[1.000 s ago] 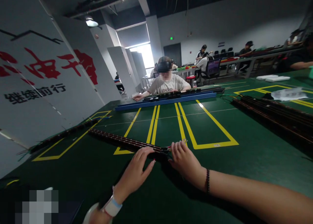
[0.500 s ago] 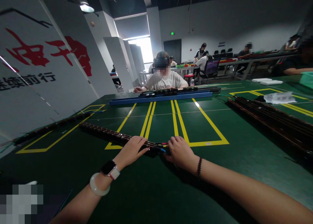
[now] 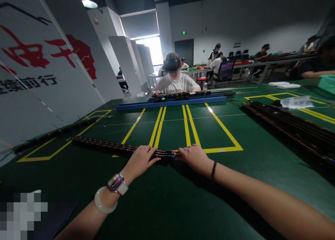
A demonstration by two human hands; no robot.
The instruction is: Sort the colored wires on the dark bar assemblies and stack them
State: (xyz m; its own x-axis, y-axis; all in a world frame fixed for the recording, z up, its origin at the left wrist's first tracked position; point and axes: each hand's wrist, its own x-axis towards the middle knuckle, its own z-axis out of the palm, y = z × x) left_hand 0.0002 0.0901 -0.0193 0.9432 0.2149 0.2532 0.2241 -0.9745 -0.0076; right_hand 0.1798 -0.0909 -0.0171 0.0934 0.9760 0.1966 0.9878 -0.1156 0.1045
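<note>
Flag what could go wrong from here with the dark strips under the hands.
Far end: both hands sit near one end of the dark strips, so the other could swing into the dark bundle nearby.
Wires: the right hand is at the coloured ends; a tug might strain them.

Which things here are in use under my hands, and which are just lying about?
In use:
- long dark bundle, left hand on it
- its coloured wire ends, at the right hand

Apparently just lying about:
- dark bundles on the right
- clear plastic bag
- flat white object
</note>
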